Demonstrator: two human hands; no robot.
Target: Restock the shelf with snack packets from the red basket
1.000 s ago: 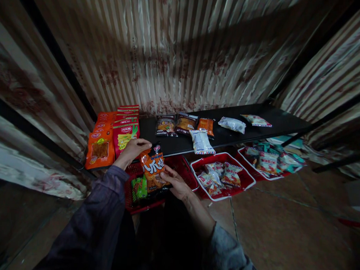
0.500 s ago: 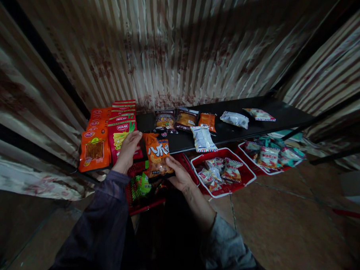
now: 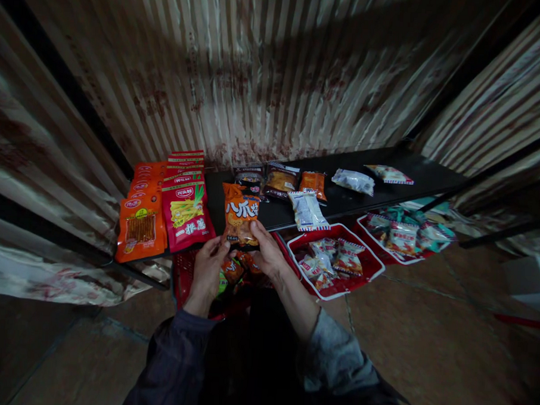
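Upright between my hands, over the shelf's front edge, is an orange snack bag (image 3: 241, 210) with large white lettering. My right hand (image 3: 270, 250) grips its lower right side, thumb across the front. At the lower left corner, the fingers of my left hand (image 3: 208, 268) pinch the bag. Just left of it on the shelf lies a row of red snack packets (image 3: 188, 214), and beyond them orange packets (image 3: 140, 226). Below my hands a red basket (image 3: 184, 276) holds more orange bags and a green one, partly covered by my arms.
On the black shelf (image 3: 377, 198) lie brown snack bags (image 3: 280, 180), a small orange bag (image 3: 314, 185) and white packets (image 3: 309, 210). Two red baskets with white rims (image 3: 367, 281), filled with packets, stand under the front edge. Black posts and a striped curtain (image 3: 257, 76) enclose the shelf.
My left hand has moved down from beside the red packets to the bag's lower left corner. The orange bag has turned more upright and risen slightly, still in my right hand.
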